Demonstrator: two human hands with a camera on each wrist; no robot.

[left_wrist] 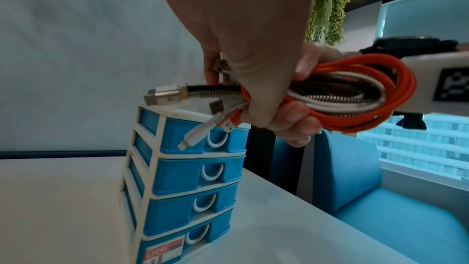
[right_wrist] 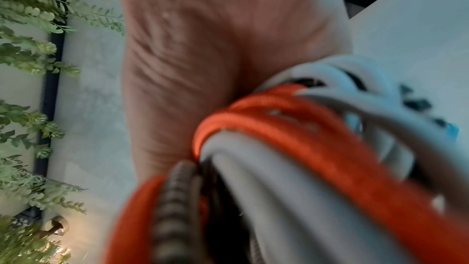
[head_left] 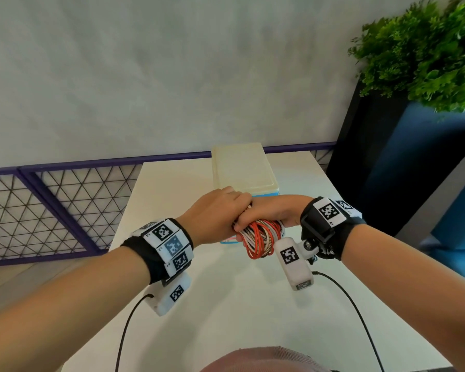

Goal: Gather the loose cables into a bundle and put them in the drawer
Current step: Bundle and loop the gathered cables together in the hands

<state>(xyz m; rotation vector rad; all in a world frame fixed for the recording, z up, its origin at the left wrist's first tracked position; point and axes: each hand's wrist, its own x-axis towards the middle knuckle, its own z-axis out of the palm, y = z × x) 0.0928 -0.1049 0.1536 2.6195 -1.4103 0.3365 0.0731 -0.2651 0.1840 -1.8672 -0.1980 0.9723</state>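
Cables (head_left: pixel 258 237) coiled inside both hands' curled fingers (left_wrist: pixel 286 119).

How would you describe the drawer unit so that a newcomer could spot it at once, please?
On the white table, look just beyond the two hands. There stands a small tower of four stacked blue drawers in a white frame, each with a curved white handle. It is the only thing standing on the table.

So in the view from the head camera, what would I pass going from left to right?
Purple metal mesh fence → left hand → coiled bundle of orange, white and braided cables → right hand → dark planter box with its leafy green plant.
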